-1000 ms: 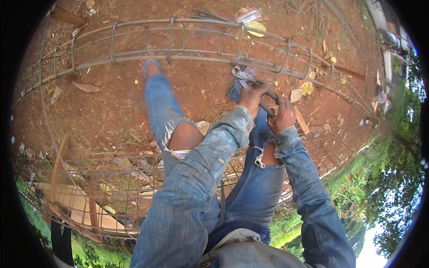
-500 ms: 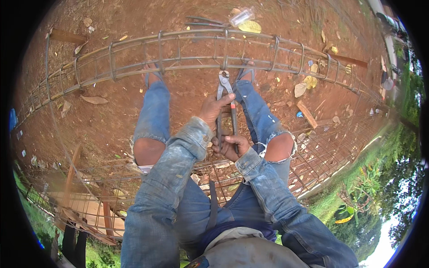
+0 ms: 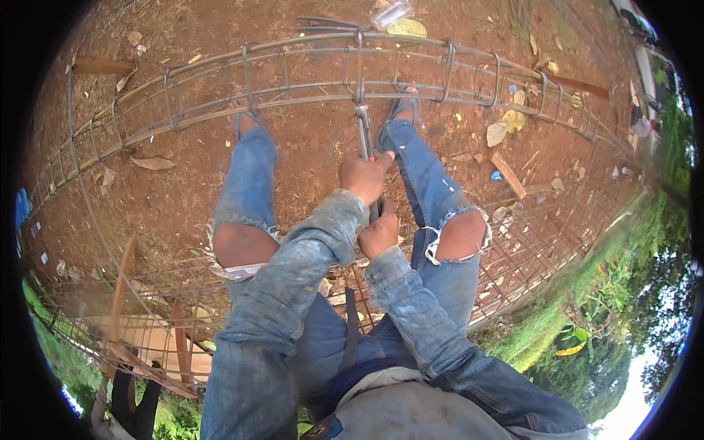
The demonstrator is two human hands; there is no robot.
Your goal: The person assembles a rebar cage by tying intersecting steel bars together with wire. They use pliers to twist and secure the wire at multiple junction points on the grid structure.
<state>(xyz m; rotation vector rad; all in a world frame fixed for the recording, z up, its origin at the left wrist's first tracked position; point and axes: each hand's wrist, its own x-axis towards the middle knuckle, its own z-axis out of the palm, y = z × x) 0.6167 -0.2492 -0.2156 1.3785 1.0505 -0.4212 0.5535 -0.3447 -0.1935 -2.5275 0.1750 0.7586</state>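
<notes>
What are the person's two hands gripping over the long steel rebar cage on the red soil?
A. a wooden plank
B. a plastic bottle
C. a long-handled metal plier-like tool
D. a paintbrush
C: both the left hand and right hand close on the long-handled metal plier-like tool, whose tip meets the long steel rebar cage.

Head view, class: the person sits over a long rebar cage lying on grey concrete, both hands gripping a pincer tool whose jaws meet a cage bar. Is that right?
Not quite. The head view shows the rebar cage lying on bare reddish-brown dirt scattered with dry leaves, not grey concrete. The rest holds: the left hand and right hand both grip the pincer tool, its tip at a cage bar.
</notes>
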